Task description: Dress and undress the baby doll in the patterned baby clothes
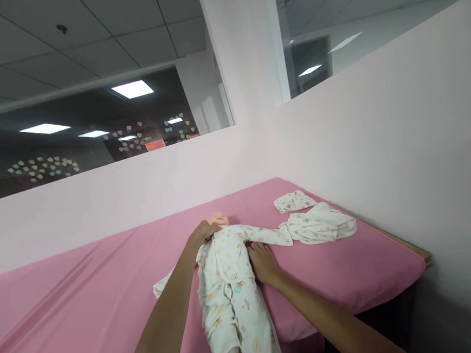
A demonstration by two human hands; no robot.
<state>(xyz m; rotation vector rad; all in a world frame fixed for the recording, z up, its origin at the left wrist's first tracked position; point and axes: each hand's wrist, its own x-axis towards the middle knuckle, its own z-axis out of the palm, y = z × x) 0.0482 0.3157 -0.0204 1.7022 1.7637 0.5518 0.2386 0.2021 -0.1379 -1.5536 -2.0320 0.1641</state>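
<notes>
A baby doll (219, 219) lies on its back, its head toward the wall. It wears a white long-sleeved shirt (229, 253) with small animal prints, and matching trousers (249, 317); one bare lower leg shows at the bottom edge. At the collar by the doll's neck is my left hand (205, 231), its fingers closed on the shirt. My right hand (262, 262) rests on the bed against the doll's side, below the outstretched sleeve. Its fingers are curled at the shirt's side edge, with the tips partly hidden.
A pink sheet (106, 295) covers the bed. Beyond the sleeve, a crumpled white cloth (323, 223) and a folded printed cloth (293, 201) lie near the right edge. White walls (380, 149) with windows border the bed at the back and right.
</notes>
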